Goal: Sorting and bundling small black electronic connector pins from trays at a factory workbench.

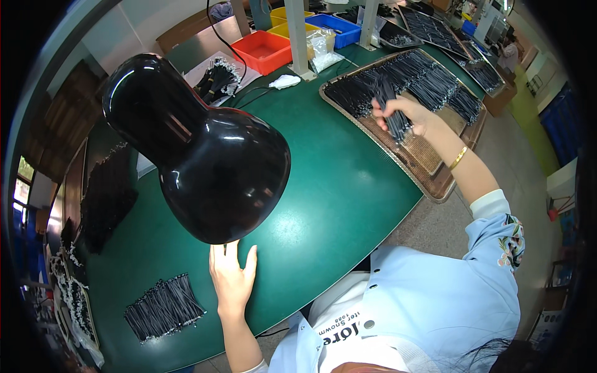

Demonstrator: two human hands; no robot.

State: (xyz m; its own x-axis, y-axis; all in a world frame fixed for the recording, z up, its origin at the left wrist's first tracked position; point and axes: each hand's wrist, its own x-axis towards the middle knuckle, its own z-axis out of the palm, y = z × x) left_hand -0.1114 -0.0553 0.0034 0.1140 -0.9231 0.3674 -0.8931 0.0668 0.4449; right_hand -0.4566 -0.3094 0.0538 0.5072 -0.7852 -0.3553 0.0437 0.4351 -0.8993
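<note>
My right hand point(410, 113) is closed around a bundle of short black cables point(398, 128), held over the near side of a brown mesh tray point(430, 160). Rows of similar black cables point(404, 69) with light-coloured ends lie in that tray. My left hand point(234, 280) rests on the green table point(329, 205), thumb and fingers stretched out; its fingertips pass under a black lamp shade point(227, 168) that hides them. To the left of this hand lies a neat row of black cables point(165, 308).
The lamp blocks much of the table's middle. Behind it stand a red bin point(264, 51), a blue bin point(336, 28), metal posts point(300, 43) and a tied cable bundle point(217, 81). More trays of cables point(435, 31) sit at the far right. A dark cable pile point(109, 193) lies left.
</note>
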